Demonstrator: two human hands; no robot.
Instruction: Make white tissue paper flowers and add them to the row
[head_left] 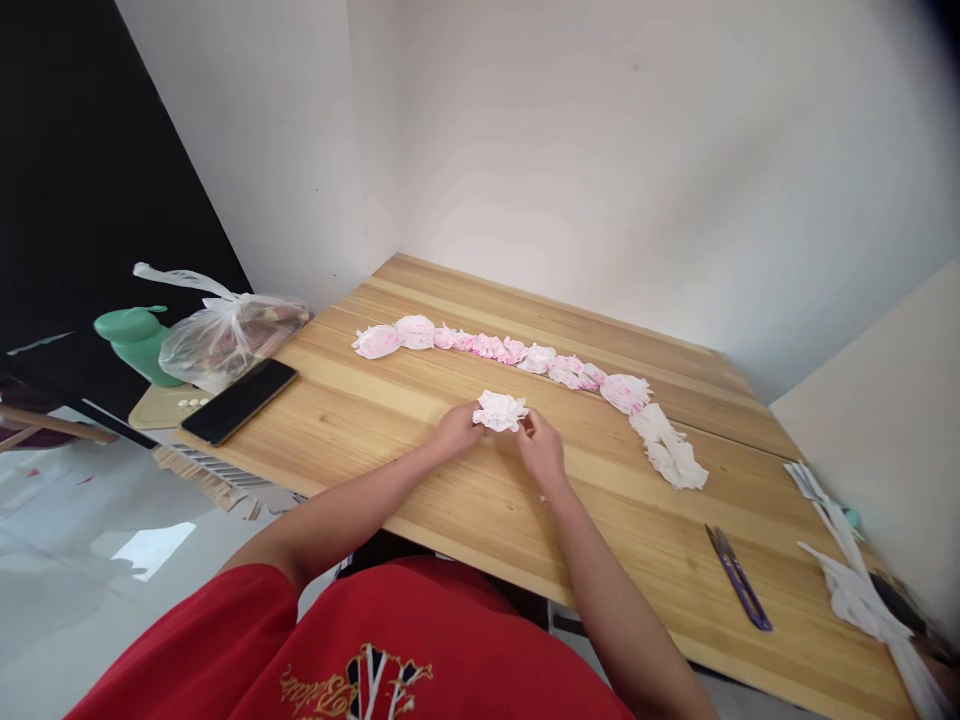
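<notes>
A white crumpled paper flower (500,411) is held up between my hands, above the wooden table. My left hand (457,430) is closed around its lower left side, and the fingertips are partly hidden by the petals. At the right edge of the petals, the fingers of my right hand (541,445) pinch together. Beyond my hands, a curved row of pink and white paper flowers (491,347) lies across the table. Whiter, looser ones (670,448) sit at its right end.
Purple-handled thread snips (739,578) lie at the right. White plastic strips or bags (855,590) are near the right edge. On the left are a black phone (240,400), a tied clear bag (225,335) and a green bottle (139,340). A wall borders the table's back (555,295).
</notes>
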